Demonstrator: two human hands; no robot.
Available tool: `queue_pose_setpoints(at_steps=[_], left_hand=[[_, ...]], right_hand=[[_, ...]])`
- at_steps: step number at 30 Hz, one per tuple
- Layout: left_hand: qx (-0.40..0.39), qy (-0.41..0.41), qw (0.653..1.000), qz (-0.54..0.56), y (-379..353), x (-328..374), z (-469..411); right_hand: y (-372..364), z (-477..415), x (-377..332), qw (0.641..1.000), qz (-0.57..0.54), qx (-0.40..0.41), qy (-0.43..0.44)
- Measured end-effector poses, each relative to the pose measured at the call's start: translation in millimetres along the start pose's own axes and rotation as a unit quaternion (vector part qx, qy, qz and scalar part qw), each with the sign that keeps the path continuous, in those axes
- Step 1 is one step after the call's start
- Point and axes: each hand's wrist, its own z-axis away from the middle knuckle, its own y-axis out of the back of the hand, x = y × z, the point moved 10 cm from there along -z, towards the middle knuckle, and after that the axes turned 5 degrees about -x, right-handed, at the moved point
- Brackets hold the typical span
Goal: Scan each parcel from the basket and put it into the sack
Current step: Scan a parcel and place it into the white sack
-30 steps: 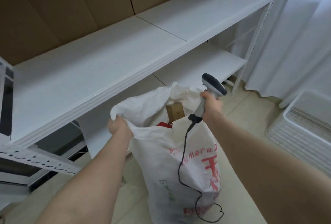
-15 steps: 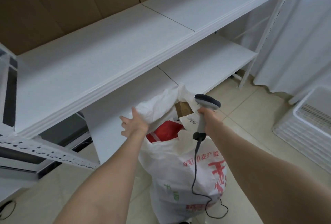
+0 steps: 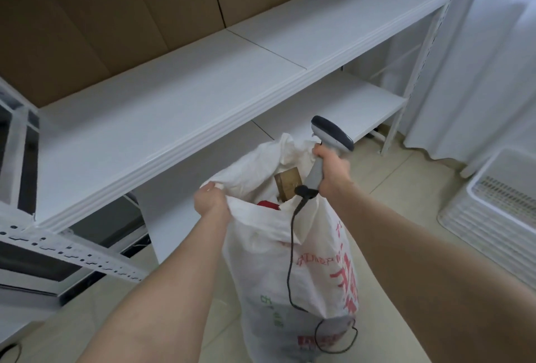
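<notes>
A white woven sack with red print stands on the floor below me, its mouth open. My left hand grips the sack's left rim. My right hand holds a grey barcode scanner by its handle at the sack's right rim, and its black cable hangs down the front of the sack. Inside the sack a brown cardboard parcel stands on end beside a red parcel. The white plastic basket sits on the floor at the right; I cannot see what is in it.
A long white shelf runs across in front of me with a lower shelf behind the sack. Brown cardboard panels back the shelving. A white curtain hangs at the right. Beige floor tiles surround the sack.
Half a second ago my left hand was open at the sack's mouth; now it grips the rim again. My right hand has lifted the scanner a little higher.
</notes>
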Motion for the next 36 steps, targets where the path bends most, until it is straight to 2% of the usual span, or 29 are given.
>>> queue_pose_setpoints(at_steps=[4,9,11,17,20,25,28,32,36], left_hand=[[0.032,-0.001,0.989,-0.142,8.0,-29.5,-6.8],[-0.019,0.076,0.964,-0.254,-1.4,-62.6,-10.0],[-0.042,0.096,0.952,-0.289,-7.0,-75.3,-9.2],[-0.11,0.151,0.931,-0.313,-42.2,-170.9,-63.7],[-0.151,0.204,0.926,-0.279,-51.8,-183.6,-33.2],[-0.203,0.279,0.893,-0.29,-68.5,-216.5,-14.1],[-0.192,0.279,0.869,-0.36,-67.7,-217.9,-32.4],[-0.154,0.197,0.824,-0.509,-61.2,-180.3,-54.7],[-0.124,0.168,0.812,-0.545,-64.6,-137.1,-49.2]], right_hand=[[9.6,-0.9,37.3,0.998,0.043,0.003,-0.045],[26.1,1.8,71.1,0.985,0.149,0.01,-0.084],[32.4,5.7,87.1,0.984,0.148,0.005,-0.101],[37.1,-3.0,137.2,0.982,0.116,-0.011,-0.151],[41.4,-20.2,167.3,0.977,0.133,-0.016,-0.169],[53.0,-41.7,215.4,0.968,0.154,-0.005,-0.198],[51.7,-54.6,223.7,0.962,0.172,-0.015,-0.209],[43.6,-60.8,199.2,0.959,0.22,-0.024,-0.176],[40.1,-56.4,162.8,0.961,0.223,-0.015,-0.162]])
